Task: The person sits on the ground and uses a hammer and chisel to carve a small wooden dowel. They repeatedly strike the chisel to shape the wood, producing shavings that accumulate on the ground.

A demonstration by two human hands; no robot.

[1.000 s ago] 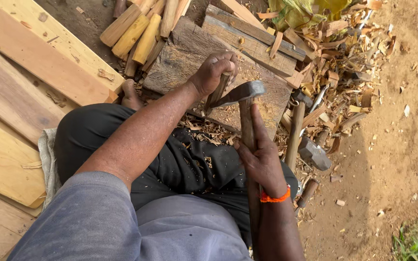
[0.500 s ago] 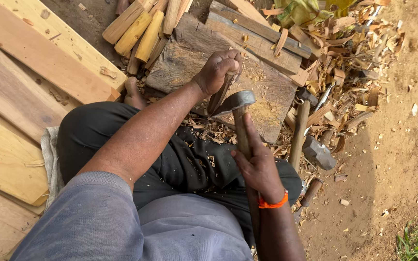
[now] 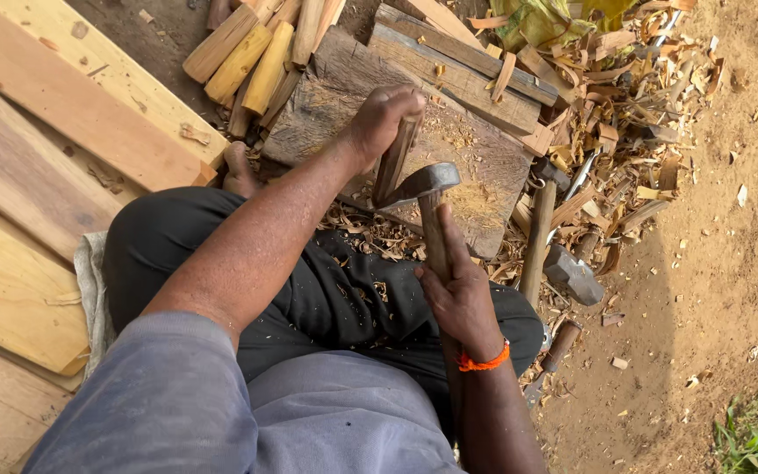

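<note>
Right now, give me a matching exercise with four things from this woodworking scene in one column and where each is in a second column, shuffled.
1. short brown wooden stick
2. curved metal adze with wooden handle
3. orange wristband
4. grey metal hammer

A. lying on the ground among shavings
B. upright on the wooden block, in the left hand
C. around the right wrist
D. gripped by the right hand

Pairs: 1-B, 2-D, 3-C, 4-A

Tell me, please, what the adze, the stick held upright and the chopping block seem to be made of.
Adze: head looks like dull grey forged metal, handle smooth brown wood. Stick in the left hand: brown wood, shaved faces. Chopping block: weathered grey wood, scarred, dusted with chips.
</note>
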